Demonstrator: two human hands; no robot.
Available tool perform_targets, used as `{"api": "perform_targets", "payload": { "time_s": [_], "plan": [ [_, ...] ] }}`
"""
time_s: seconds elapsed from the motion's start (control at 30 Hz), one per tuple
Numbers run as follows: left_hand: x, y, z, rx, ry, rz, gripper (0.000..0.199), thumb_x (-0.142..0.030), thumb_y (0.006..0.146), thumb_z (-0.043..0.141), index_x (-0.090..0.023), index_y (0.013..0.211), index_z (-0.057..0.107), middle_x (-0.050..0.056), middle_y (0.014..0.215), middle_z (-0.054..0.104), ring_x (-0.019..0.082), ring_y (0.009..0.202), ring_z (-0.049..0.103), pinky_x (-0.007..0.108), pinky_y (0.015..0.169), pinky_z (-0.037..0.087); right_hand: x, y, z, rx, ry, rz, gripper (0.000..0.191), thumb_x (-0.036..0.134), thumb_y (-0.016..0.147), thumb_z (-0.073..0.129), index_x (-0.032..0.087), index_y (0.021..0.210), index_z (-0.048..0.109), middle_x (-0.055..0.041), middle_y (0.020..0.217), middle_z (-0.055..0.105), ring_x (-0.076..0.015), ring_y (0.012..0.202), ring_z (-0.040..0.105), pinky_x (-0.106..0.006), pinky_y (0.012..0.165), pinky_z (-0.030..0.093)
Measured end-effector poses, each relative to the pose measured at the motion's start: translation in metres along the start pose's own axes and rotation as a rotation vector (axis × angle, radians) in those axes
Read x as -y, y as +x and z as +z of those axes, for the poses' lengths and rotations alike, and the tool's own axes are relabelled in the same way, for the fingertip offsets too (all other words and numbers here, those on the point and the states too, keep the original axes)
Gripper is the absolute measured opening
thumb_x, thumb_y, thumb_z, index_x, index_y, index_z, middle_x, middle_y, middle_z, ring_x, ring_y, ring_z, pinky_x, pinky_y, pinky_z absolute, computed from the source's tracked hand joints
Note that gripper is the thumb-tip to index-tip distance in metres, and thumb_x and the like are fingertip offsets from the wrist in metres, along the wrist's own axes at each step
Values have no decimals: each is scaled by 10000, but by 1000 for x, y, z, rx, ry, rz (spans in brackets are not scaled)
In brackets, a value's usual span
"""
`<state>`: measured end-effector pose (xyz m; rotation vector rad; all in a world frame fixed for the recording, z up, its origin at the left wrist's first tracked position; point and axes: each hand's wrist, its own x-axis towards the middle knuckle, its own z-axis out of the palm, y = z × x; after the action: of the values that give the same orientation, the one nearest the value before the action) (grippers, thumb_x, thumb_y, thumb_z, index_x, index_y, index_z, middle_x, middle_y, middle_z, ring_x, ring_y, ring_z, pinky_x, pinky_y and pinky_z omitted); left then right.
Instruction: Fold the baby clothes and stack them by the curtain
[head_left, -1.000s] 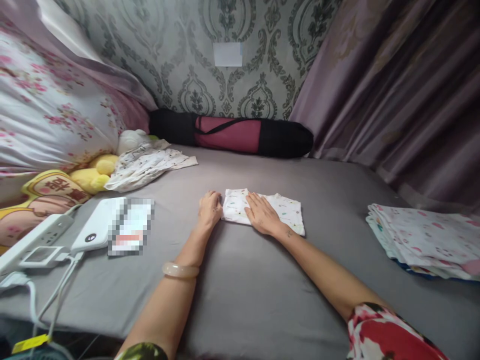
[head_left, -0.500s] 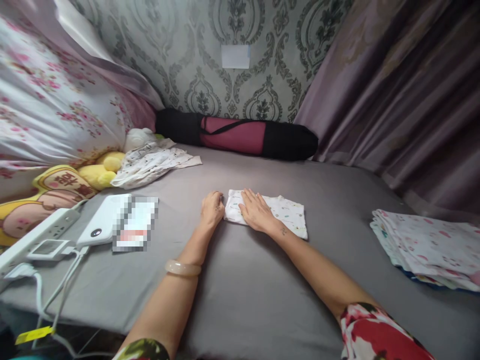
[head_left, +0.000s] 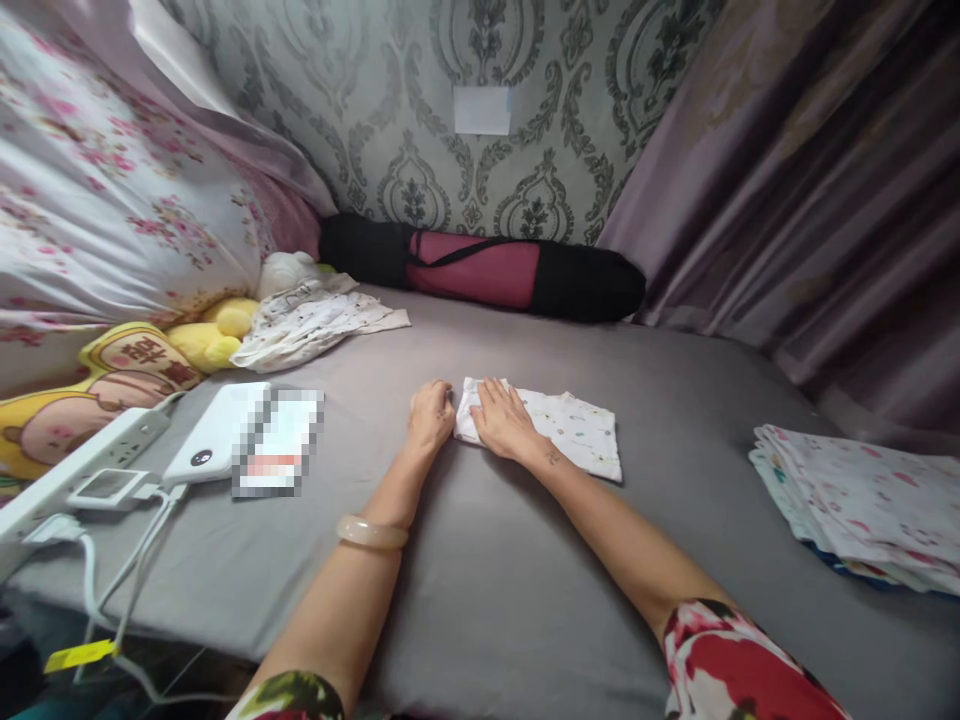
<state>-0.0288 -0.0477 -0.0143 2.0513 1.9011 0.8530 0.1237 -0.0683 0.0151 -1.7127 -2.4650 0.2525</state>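
Observation:
A folded white cloth with small coloured prints (head_left: 577,432) lies flat on the grey sheet (head_left: 480,560). My right hand (head_left: 504,418) rests palm down on its left part, fingers stretched out. Beside the cloth's left edge is my left hand (head_left: 431,415), its fingers curled and closed at the edge. What those fingers hold, if anything, is hidden.
A stack of folded printed cloths (head_left: 862,500) sits at the right. A crumpled spotted cloth (head_left: 307,325) and yellow plush toys (head_left: 217,335) lie at the left, near a white power bank (head_left: 221,430) and power strip (head_left: 82,480). A black and pink bag (head_left: 480,270) lies behind.
My right hand has slid slightly left on the cloth. The whole view has shifted a little; my left hand stays by the cloth's left edge.

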Motion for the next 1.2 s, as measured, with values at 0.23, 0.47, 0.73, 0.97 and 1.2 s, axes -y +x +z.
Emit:
{"api": "perform_targets", "payload": {
  "time_s": [0.23,0.47,0.73,0.97,1.2],
  "plan": [
    [1,1,-1,2,-26,-60,409,-42,839,371,-140,1152,616,112,1179,662,193,1128,598,331,1007,441,29,12,7,-45,41,-34,602,347,987,215,13,1479,312,-168,1569,247,-261,1463,171,-423,1187,106],
    [-3,2,-2,2,-75,-84,409,-74,876,350,-92,1212,584,154,1235,634,207,1173,582,335,1034,432,28,16,17,-14,49,-46,589,323,983,222,22,1482,309,-154,1585,207,-263,1474,113,-435,1191,73],
    [-3,4,3,-80,-73,53,429,-25,819,365,-144,1167,587,120,1162,667,200,1107,615,368,1000,462,-2,0,-1,-49,144,-42,587,317,976,234,41,1490,300,-159,1577,230,-241,1465,169,-412,1188,145],
    [-45,-17,1,0,59,361,444,-57,859,375,-129,1272,521,128,1345,569,226,1336,442,414,1127,327,-45,-50,-17,-90,8,-4,590,348,982,227,59,1487,328,-136,1577,235,-242,1464,176,-443,1196,129],
    [-70,-32,21,214,237,491,471,-246,982,290,-69,1400,417,168,1498,403,280,1424,307,479,1157,269,-52,-61,-2,-102,-48,8,577,304,972,209,73,1478,359,-114,1560,285,-229,1456,211,-440,1192,144]
  ]
}}
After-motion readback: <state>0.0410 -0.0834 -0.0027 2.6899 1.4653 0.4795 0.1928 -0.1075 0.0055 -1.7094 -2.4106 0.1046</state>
